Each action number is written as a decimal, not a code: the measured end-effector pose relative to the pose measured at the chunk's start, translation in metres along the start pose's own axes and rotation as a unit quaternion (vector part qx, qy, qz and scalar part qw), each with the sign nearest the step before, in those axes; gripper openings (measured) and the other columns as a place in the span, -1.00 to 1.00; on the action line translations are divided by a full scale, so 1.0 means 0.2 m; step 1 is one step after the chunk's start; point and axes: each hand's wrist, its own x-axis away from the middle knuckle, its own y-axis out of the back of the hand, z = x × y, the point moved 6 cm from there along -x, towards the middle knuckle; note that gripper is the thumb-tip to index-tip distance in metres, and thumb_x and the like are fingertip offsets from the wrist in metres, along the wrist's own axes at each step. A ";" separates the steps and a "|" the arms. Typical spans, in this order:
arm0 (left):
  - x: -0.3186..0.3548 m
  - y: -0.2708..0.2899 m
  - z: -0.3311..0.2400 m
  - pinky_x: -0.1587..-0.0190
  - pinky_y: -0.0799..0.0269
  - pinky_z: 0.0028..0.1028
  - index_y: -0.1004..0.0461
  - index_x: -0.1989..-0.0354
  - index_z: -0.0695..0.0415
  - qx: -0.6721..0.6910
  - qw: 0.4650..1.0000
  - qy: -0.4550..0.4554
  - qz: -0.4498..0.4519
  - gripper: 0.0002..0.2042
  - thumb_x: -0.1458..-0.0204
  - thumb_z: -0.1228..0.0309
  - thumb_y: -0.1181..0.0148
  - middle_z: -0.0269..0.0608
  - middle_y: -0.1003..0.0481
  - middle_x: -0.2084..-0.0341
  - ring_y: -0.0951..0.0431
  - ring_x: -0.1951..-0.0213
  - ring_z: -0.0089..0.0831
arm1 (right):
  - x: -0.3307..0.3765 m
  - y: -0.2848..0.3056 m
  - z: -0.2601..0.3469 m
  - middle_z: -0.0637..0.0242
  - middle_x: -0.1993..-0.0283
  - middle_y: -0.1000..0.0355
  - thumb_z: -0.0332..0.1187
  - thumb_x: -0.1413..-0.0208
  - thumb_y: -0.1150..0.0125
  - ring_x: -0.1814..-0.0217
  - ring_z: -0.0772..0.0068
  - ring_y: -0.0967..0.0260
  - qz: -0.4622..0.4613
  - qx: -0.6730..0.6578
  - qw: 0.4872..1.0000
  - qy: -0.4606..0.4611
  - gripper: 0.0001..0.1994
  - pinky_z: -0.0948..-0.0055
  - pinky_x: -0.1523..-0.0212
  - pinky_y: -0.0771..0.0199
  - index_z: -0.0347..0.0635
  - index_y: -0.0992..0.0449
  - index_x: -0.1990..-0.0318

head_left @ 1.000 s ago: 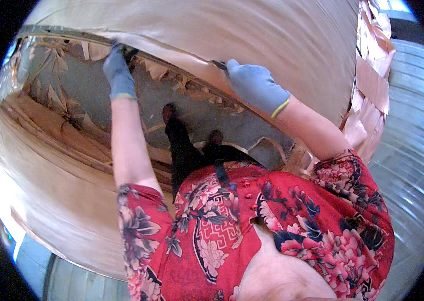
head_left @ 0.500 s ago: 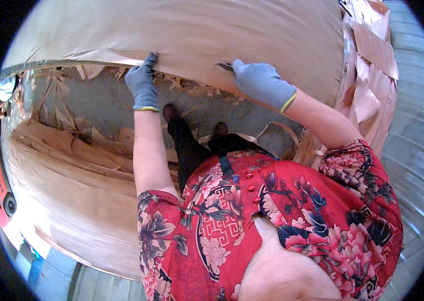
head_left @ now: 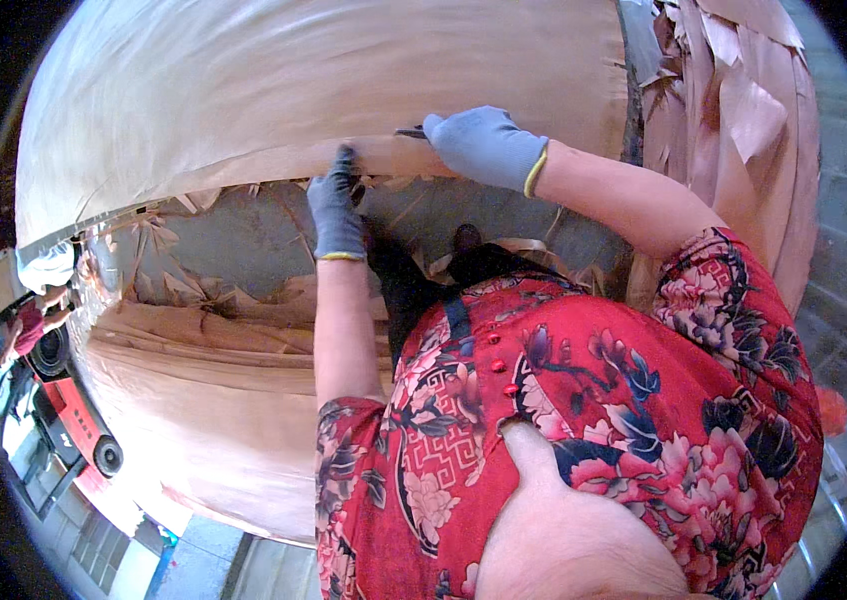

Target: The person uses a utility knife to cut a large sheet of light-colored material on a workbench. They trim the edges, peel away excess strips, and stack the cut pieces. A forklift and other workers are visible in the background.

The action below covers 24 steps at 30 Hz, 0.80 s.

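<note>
A wide pale wood veneer sheet lies on a stack in front of me, its near edge ragged. My left hand, in a grey glove, pinches that near edge from below. My right hand, also gloved, rests on the sheet's edge just to the right and grips a small dark knife whose tip points left along the edge. The two hands are about a hand's width apart.
Torn veneer strips litter the grey floor between the stacks. A lower veneer stack lies at my left, more torn sheets at the right. A red forklift and a person are at far left.
My left hand has slid right along the sheet's edge, closer to the right hand. The right hand stays on the edge with the knife; the view has shifted left.
</note>
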 end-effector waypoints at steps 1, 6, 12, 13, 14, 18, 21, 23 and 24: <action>0.03 -0.04 0.00 0.66 -0.19 -0.61 -0.44 0.31 0.24 -0.012 0.999 -0.029 -0.033 -0.54 0.28 0.14 -0.38 -0.29 -0.42 0.55 -0.35 0.62 -0.57 | 0.01 0.00 0.00 0.14 0.61 -0.41 -0.45 0.06 0.00 0.60 0.19 -0.44 -0.002 -0.002 1.000 -0.001 -0.90 0.27 0.72 -0.37 -0.23 -0.28 0.37; -0.02 0.04 -0.02 0.59 -0.32 -0.58 -0.45 0.35 0.21 0.008 0.999 -0.016 -0.037 -0.61 0.28 0.22 -0.39 -0.27 -0.45 0.53 -0.42 0.58 -0.52 | 0.07 0.03 -0.03 0.14 0.56 -0.43 -0.44 0.06 -0.01 0.57 0.17 -0.46 0.017 -0.014 1.000 -0.013 -0.89 0.25 0.69 -0.39 -0.24 -0.28 0.36; 0.00 0.01 -0.02 0.46 -0.44 -0.55 -0.44 0.31 0.16 0.074 0.997 -0.017 -0.003 -0.68 0.24 0.31 -0.36 -0.28 -0.47 0.46 -0.47 0.49 -0.48 | 0.32 -0.01 -0.21 0.12 0.57 -0.42 -0.43 0.07 0.01 0.57 0.14 -0.45 0.061 -0.006 0.996 -0.060 -0.88 0.20 0.69 -0.37 -0.22 -0.28 0.34; -0.01 0.01 -0.03 0.45 -0.45 -0.53 -0.44 0.30 0.15 0.079 0.996 -0.026 0.010 -0.68 0.23 0.32 -0.35 -0.28 -0.47 0.44 -0.48 0.47 -0.48 | 0.36 -0.01 -0.25 0.12 0.58 -0.41 -0.43 0.07 0.01 0.57 0.13 -0.44 0.069 -0.005 0.995 -0.067 -0.88 0.20 0.70 -0.37 -0.21 -0.28 0.34; -0.03 0.01 -0.03 0.44 -0.46 -0.51 -0.44 0.30 0.13 0.084 0.996 -0.035 0.024 -0.69 0.23 0.33 -0.35 -0.28 -0.48 0.43 -0.48 0.44 -0.47 | 0.42 -0.02 -0.29 0.12 0.58 -0.41 -0.43 0.07 0.01 0.58 0.12 -0.44 0.078 -0.005 0.994 -0.076 -0.88 0.19 0.70 -0.36 -0.20 -0.28 0.34; -0.10 0.02 0.02 0.34 -0.49 -0.40 -0.45 0.30 0.09 0.091 0.995 0.006 0.045 -0.72 0.20 0.34 -0.33 -0.29 -0.49 0.37 -0.48 0.31 -0.45 | 0.62 -0.05 -0.43 0.14 0.58 -0.40 -0.42 0.07 0.02 0.58 0.12 -0.43 0.089 0.023 0.990 -0.110 -0.88 0.20 0.68 -0.37 -0.19 -0.28 0.34; -0.12 0.05 0.03 0.29 -0.49 -0.39 -0.47 0.33 0.08 0.098 0.993 0.037 0.052 -0.80 0.15 0.37 -0.29 -0.30 -0.50 0.38 -0.49 0.31 -0.45 | 0.74 -0.07 -0.50 0.09 0.57 -0.42 -0.41 0.02 0.07 0.53 0.12 -0.45 0.092 0.029 0.990 -0.105 -0.86 0.17 0.67 -0.36 -0.20 -0.29 0.28; -0.13 0.07 0.03 0.28 -0.48 -0.38 -0.48 0.34 0.09 0.107 0.991 0.050 0.055 -0.81 0.15 0.38 -0.29 -0.29 -0.50 0.39 -0.49 0.32 -0.44 | 0.80 -0.07 -0.54 0.14 0.56 -0.41 -0.41 0.05 0.04 0.53 0.15 -0.44 0.099 0.038 0.986 -0.128 -0.86 0.22 0.65 -0.37 -0.18 -0.28 0.29; -0.14 0.07 0.04 0.28 -0.48 -0.38 -0.48 0.35 0.09 0.115 0.990 0.057 0.061 -0.81 0.15 0.38 -0.29 -0.29 -0.50 0.39 -0.49 0.32 -0.44 | 0.84 -0.07 -0.56 0.16 0.56 -0.40 -0.41 0.06 0.02 0.53 0.17 -0.43 0.102 0.042 0.984 -0.141 -0.85 0.24 0.64 -0.38 -0.17 -0.28 0.29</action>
